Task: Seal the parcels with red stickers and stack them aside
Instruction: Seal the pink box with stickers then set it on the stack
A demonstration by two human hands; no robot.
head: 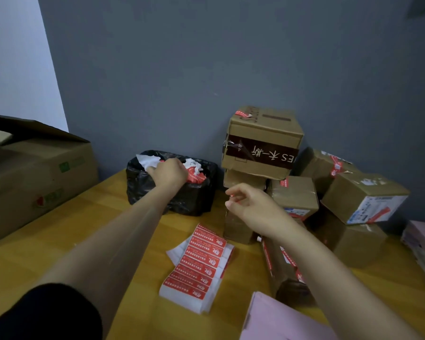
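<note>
Logged left hand out at 10 o'clock over the black bin bag; fingers curled down onto crumpled white backing paper; gripping or letting go, cannot tell.

Logged right hand near centre, raised off the surface; thumb and forefinger drawn nearly together, with a faint red sliver between them, taken for a red sticker; blurred, so held as a judgement only.

Found long parcel at 6 o'clock from those fingers, directly under the right forearm; long axis roughly 12 to 6, leaning slightly towards 5; red stickers already on its upper face.

Judged right hand far the nearer; expect a short drop back towards 6 o'clock to press the sticker across a seam; left free to steady afterwards.

Noted sticker sheets at 7 o'clock of the right hand; stacked parcels at 1 to 3 o'clock against the wall.
</note>
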